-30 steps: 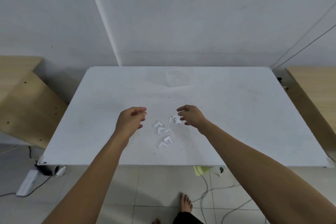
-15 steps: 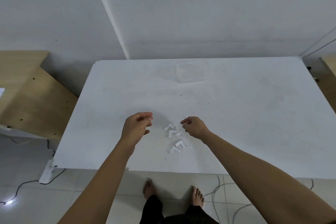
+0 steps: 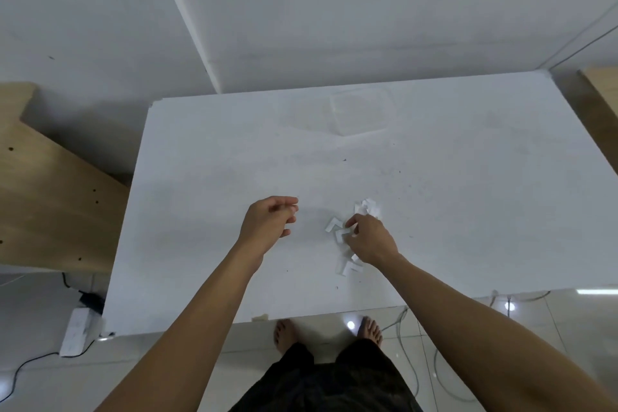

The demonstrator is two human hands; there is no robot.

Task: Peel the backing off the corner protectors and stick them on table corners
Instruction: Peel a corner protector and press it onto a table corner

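Note:
Several small white L-shaped corner protectors (image 3: pixel 349 268) lie in a loose pile on the white table (image 3: pixel 207 211), near its front edge and right of centre. My right hand (image 3: pixel 369 239) reaches down onto the pile, and its fingertips and thumb pinch one corner protector (image 3: pixel 341 235). More pieces (image 3: pixel 367 207) show just beyond that hand. My left hand (image 3: pixel 269 221) hovers over bare tabletop to the left of the pile, fingers loosely curled and holding nothing. The table's near left corner (image 3: pixel 105 333) and far left corner (image 3: pixel 152 104) are in view.
A clear plastic box (image 3: pixel 361 112) sits at the table's far middle. Wooden furniture (image 3: pixel 40 204) stands to the left and a wooden surface (image 3: pixel 602 84) at the far right. On the floor lie a power strip (image 3: pixel 78 331) and cables; my feet (image 3: pixel 284 333) are at the table's front edge.
My right hand has dropped onto the pile and closed its fingertips on one protector. The view has shifted, so the table now sits further right and closer. My left hand stays hovering.

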